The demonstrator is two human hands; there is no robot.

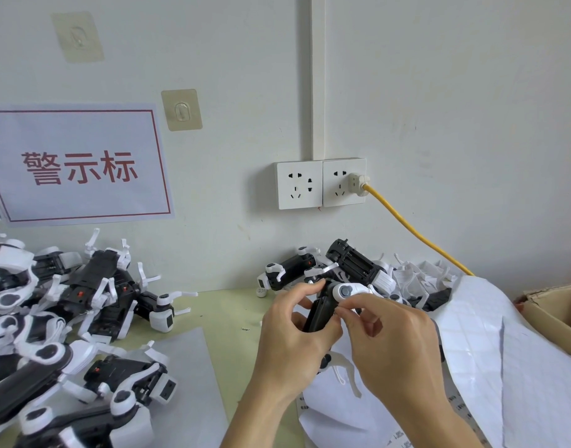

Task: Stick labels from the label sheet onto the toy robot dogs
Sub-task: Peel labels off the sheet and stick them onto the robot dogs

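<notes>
Dogs [67, 318] lie heaped at my far left on the green table [232, 305], black and white. My left hand [287, 344] grips the toy robot dog [323, 307] mid-table, fingers curled round its black body. My right hand [394, 337] pinches at its side above the label sheet [491, 334], with more dogs [358, 266] behind.

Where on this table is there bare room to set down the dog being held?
Bare table shows between the left pile and the hands, up to the wall. Left is crowded with dogs; right is covered by label sheets and the back pile.
</notes>
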